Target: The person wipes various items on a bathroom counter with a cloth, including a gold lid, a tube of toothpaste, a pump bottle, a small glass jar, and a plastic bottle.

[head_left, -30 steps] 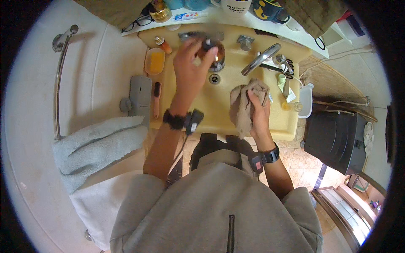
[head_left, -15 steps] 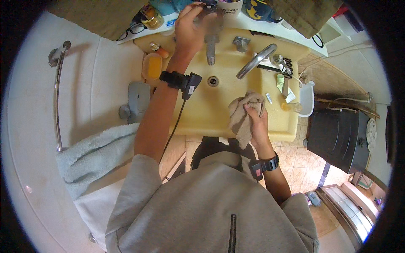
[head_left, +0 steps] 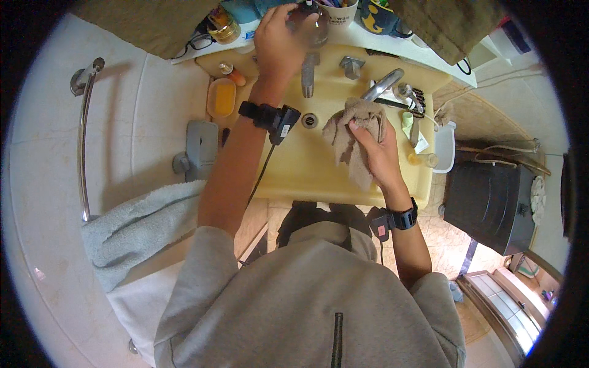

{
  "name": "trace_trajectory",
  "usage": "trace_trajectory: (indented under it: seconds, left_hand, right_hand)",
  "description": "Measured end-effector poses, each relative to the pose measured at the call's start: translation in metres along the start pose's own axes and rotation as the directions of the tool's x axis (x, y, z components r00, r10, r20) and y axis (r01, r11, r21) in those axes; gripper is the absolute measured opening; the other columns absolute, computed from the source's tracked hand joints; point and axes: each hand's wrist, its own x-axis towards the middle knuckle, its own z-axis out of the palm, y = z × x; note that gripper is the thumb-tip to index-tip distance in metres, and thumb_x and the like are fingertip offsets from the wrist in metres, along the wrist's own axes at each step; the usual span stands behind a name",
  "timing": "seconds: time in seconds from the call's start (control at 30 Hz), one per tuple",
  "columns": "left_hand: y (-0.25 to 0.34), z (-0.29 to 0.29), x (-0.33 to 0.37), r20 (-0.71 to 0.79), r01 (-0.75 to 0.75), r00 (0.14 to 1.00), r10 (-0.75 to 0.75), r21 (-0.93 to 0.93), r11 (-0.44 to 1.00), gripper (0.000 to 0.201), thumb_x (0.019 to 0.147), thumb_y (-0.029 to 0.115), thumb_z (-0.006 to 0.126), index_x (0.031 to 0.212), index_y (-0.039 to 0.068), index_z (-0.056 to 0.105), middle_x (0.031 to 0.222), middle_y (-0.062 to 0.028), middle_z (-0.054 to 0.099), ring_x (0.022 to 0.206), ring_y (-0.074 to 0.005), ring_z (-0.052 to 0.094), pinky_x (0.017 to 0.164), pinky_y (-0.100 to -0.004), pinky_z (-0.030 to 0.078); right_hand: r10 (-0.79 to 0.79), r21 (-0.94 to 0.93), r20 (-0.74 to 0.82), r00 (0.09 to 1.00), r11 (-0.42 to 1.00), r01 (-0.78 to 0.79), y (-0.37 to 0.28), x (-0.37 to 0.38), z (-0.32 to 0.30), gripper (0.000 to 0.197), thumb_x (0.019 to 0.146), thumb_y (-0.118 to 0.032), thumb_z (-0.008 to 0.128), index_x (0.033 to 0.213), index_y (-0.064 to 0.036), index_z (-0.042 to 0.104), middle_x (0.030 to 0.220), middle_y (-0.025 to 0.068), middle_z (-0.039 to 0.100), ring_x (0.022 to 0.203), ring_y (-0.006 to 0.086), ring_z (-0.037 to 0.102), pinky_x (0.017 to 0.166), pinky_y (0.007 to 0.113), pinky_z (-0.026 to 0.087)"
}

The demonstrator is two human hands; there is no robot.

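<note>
My left hand (head_left: pixel 281 49) reaches up to the shelf over the sink. Its fingers and thumb curl round a dark, see-through bottle (head_left: pixel 317 29), partly hidden by the hand. In my right hand (head_left: pixel 384 150) a brown washcloth (head_left: pixel 348 138) is bunched, its loose end hanging over the right part of the yellow sink basin (head_left: pixel 288 165). The cloth covers the tip of the curved faucet (head_left: pixel 385 83).
On the white shelf (head_left: pixel 429 58) stand a white cup (head_left: pixel 339 15), a dark blue mug (head_left: pixel 375 17) and a gold-lidded jar (head_left: pixel 226 32). A soap dish (head_left: pixel 221 98) sits left; a green tube (head_left: pixel 408 119) and brush (head_left: pixel 419 98) lie right. A pale towel (head_left: pixel 141 227) hangs left.
My right hand has lifted the washcloth up and forward, toward the faucet. The left hand stays at the shelf with the bottle, which shows more clearly now.
</note>
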Motion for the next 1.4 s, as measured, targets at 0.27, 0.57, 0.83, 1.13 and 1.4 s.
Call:
trace_trajectory:
  seconds: [0.27,0.57,0.83,1.13,1.4]
  left_hand:
    - [-0.016,0.007,-0.007,0.023,-0.144,0.989,0.144,0.267,0.953,0.066,0.080,0.036,0.079,0.128,-0.002,0.054,0.125,-0.0205,0.058,0.113,-0.0372,0.057,0.095,-0.0461,0.049]
    - [-0.030,0.019,-0.020,-0.206,-0.362,0.905,0.373,0.093,0.928,0.062,0.062,0.022,0.087,0.115,0.003,0.060,0.106,-0.0134,0.065,0.093,-0.0309,0.063,0.083,-0.0395,0.052]
    - [-0.005,0.028,-0.040,-0.026,-0.390,0.920,0.391,0.039,0.920,0.062,0.067,0.024,0.088,0.118,0.001,0.061,0.107,-0.0126,0.068,0.095,-0.0248,0.068,0.084,-0.0346,0.053]
    - [0.017,0.071,-0.018,-0.152,-0.398,0.910,0.386,-0.055,0.916,0.055,0.069,0.017,0.082,0.117,0.004,0.061,0.108,-0.0158,0.066,0.101,-0.0368,0.062,0.089,-0.0430,0.051]
    - [0.008,0.084,-0.018,-0.123,-0.342,0.932,0.340,0.004,0.940,0.053,0.068,0.018,0.082,0.114,0.001,0.062,0.117,-0.0187,0.059,0.108,-0.0379,0.058,0.091,-0.0443,0.050]
  right_hand:
    - [0.079,0.046,-0.018,0.997,0.996,-0.078,0.005,0.005,0.008,0.035,0.089,-0.010,0.067,0.121,0.0012,0.058,0.107,0.0069,0.068,0.095,0.0140,0.063,0.086,0.030,0.050]
    - [0.124,-0.014,0.004,0.992,0.992,-0.124,0.018,-0.017,-0.006,0.035,0.090,-0.010,0.067,0.122,0.0004,0.058,0.108,0.0071,0.067,0.097,0.0132,0.062,0.086,0.030,0.050]
    - [0.308,0.527,0.053,0.950,0.800,-0.288,0.026,-0.043,-0.037,0.052,0.098,-0.034,0.057,0.137,-0.0016,0.046,0.129,0.0115,0.058,0.115,0.0225,0.059,0.097,0.037,0.049]
    - [0.328,0.744,0.084,0.941,0.608,-0.279,0.039,-0.060,-0.062,0.053,0.100,-0.038,0.053,0.138,-0.0026,0.045,0.134,0.0127,0.055,0.122,0.0272,0.055,0.103,0.042,0.046]
    - [0.361,0.732,0.049,0.931,0.621,-0.279,0.045,-0.068,-0.060,0.053,0.098,-0.036,0.055,0.138,-0.0025,0.045,0.130,0.0136,0.057,0.120,0.0289,0.056,0.103,0.043,0.047]
